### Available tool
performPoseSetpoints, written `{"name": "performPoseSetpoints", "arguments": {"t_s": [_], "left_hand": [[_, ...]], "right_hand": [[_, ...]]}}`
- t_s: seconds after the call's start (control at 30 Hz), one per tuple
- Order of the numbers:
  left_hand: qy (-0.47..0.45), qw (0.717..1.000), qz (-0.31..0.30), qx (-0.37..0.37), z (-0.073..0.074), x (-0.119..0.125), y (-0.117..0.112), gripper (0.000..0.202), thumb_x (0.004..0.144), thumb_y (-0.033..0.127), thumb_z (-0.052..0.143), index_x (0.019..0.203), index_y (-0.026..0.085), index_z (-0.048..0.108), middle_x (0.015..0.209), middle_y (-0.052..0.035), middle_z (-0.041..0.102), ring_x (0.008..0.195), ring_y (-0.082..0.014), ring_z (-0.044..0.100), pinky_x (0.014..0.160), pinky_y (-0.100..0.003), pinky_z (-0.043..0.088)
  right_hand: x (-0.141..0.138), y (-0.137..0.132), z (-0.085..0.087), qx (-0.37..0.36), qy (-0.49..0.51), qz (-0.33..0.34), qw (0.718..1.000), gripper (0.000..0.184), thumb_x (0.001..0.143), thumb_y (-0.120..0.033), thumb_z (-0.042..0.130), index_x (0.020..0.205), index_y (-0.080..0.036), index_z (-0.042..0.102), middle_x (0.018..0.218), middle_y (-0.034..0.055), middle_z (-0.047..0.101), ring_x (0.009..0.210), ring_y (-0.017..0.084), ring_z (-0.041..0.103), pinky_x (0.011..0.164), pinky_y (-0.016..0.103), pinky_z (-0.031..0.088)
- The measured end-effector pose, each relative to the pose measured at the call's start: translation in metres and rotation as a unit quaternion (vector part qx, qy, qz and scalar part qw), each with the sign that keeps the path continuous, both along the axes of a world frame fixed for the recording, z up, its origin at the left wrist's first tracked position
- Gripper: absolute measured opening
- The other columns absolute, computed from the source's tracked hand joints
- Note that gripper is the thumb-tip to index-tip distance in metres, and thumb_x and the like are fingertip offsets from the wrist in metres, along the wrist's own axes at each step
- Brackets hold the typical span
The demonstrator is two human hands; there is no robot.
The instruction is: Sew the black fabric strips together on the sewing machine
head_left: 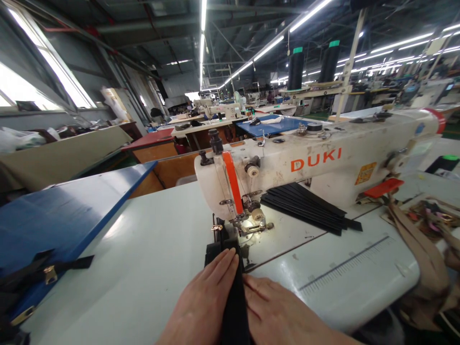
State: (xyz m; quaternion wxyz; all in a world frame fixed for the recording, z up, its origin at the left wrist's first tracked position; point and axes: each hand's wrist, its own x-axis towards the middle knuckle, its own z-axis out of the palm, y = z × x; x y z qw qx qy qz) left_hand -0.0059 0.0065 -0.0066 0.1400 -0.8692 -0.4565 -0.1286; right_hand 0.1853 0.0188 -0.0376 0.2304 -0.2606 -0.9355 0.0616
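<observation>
**Two hands steady on black strap at sewing machine**

Seen from the head camera, a person's left hand lies on a black strap, fingers straight and together, tips on the strap's upper face. The right hand rests along the strap's right side, fingers close together. Thumbs are hidden, so whether either hand grips cannot be told. The strap runs up the bench to just before the needle area of a white sewing machine marked DUKI, near a small gold-coloured fitting. Black strips fan out beneath the machine's arm. Near the bench's rounded front right corner is a printed ruler scale; at its left edge, black straps with gold-coloured buckles overlap a blue tabletop.
</observation>
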Motion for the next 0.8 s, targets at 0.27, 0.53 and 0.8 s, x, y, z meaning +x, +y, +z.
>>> {"name": "performPoseSetpoints", "arguments": {"t_s": [0.27, 0.53, 0.8], "left_hand": [[-0.011, 0.998, 0.009, -0.065, 0.006, 0.003, 0.0, 0.06, 0.076, 0.002, 0.045, 0.134, 0.016, 0.052, 0.136, -0.0095, 0.056, 0.122, -0.0208, 0.056, 0.103, -0.032, 0.044], [0.0, 0.991, 0.037, -0.131, 0.019, 0.012, 0.001, 0.059, 0.074, 0.002, 0.041, 0.13, 0.012, 0.056, 0.135, -0.0121, 0.056, 0.123, -0.0225, 0.055, 0.104, -0.037, 0.044], [0.012, 0.986, 0.055, -0.155, 0.032, 0.012, 0.004, 0.056, 0.078, 0.005, 0.037, 0.129, 0.012, 0.057, 0.135, -0.0107, 0.056, 0.123, -0.0201, 0.054, 0.105, -0.036, 0.042]], "right_hand": [[0.001, 0.0, 0.004, 0.086, 0.009, 0.023, 0.996, 0.024, 0.094, -0.022, 0.05, 0.103, -0.007, 0.067, 0.111, 0.0123, 0.068, 0.107, 0.024, 0.06, 0.087, 0.031, 0.053], [0.004, 0.0, 0.014, 0.045, 0.019, -0.013, 0.999, 0.008, 0.087, -0.014, 0.057, 0.091, -0.011, 0.064, 0.097, 0.0118, 0.067, 0.094, 0.024, 0.061, 0.086, 0.036, 0.051], [0.0, 0.007, 0.028, 0.047, -0.003, -0.102, 0.994, 0.01, 0.083, -0.007, 0.061, 0.091, -0.012, 0.061, 0.097, 0.0102, 0.065, 0.09, 0.024, 0.06, 0.084, 0.036, 0.049]]}}
